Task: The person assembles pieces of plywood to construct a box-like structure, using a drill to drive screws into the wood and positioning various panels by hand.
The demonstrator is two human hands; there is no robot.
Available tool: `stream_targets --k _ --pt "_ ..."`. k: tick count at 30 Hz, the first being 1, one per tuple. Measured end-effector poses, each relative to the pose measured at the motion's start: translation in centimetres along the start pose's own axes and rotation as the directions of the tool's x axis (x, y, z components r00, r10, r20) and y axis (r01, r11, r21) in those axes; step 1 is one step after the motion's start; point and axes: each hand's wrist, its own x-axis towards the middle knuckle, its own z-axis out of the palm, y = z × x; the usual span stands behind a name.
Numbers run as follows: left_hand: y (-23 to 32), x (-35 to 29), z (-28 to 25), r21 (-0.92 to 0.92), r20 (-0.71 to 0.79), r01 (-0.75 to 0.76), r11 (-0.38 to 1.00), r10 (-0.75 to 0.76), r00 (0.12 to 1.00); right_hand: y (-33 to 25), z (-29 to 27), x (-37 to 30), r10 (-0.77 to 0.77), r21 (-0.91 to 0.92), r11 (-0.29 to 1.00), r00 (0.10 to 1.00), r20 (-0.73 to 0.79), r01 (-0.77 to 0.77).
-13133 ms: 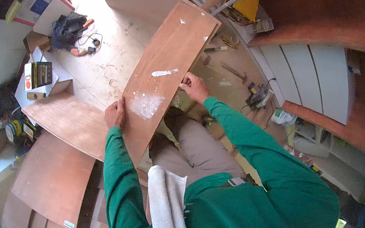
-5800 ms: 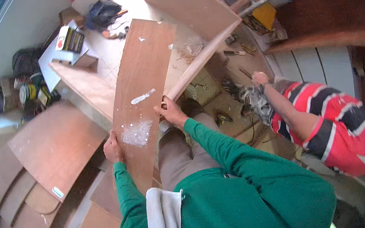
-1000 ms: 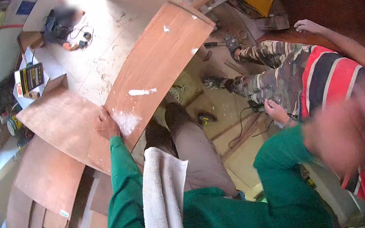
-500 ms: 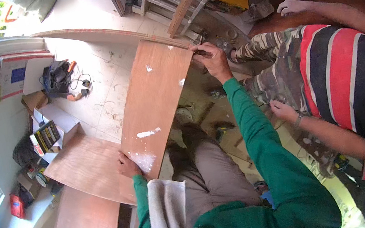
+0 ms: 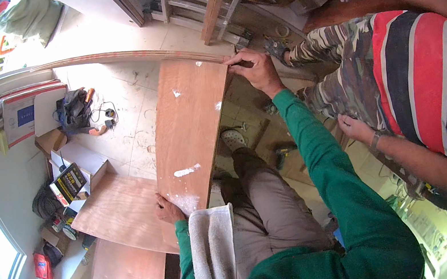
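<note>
Plywood panel [image 5: 191, 135] gripped by left hand [image 5: 168, 209] lower centre, right hand [image 5: 255, 69] pinching top corner; risked slipping onto feet.

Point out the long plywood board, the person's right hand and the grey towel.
plywood board [image 5: 190, 127], head view, middle of its brown face.
right hand [image 5: 256, 71], head view, back of the hand at the board's far corner.
grey towel [image 5: 213, 256], head view, middle of the folded cloth.
</note>
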Motion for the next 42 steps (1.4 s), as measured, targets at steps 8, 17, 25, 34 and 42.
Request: stream_targets --k 8,17,25,34,42 --pt "0.9 -1.2 0.0 -0.037 -0.006 -0.059 0.998 0.058 0.998 -0.9 -1.4 0.1 0.109 -0.099 0.989 0.994 0.023 -0.107" --pt "0.5 -0.6 -0.6 0.088 -0.054 -0.091 0.992 0.096 0.994 -4.2 -3.4 1.9 -0.124 -0.337 0.924 0.975 0.184 0.18" --pt "1.2 -1.1 -0.8 -0.014 -0.09 -0.065 0.998 0.064 0.994 -4.0 -3.4 2.6 -0.129 -0.477 0.816 0.907 0.4 0.326" --pt "-0.4 -0.7 -0.9 -0.002 -0.13 -0.129 0.992 0.128 0.983 -6.0 -3.6 3.0 -0.165 -0.446 0.81 0.878 0.449 0.38" --pt "-8.0 2.2 0.4 0.178 -0.015 -0.201 0.963 0.207 0.978 -5.8 -2.5 2.4 -0.136 -0.445 0.818 0.875 0.465 0.364"
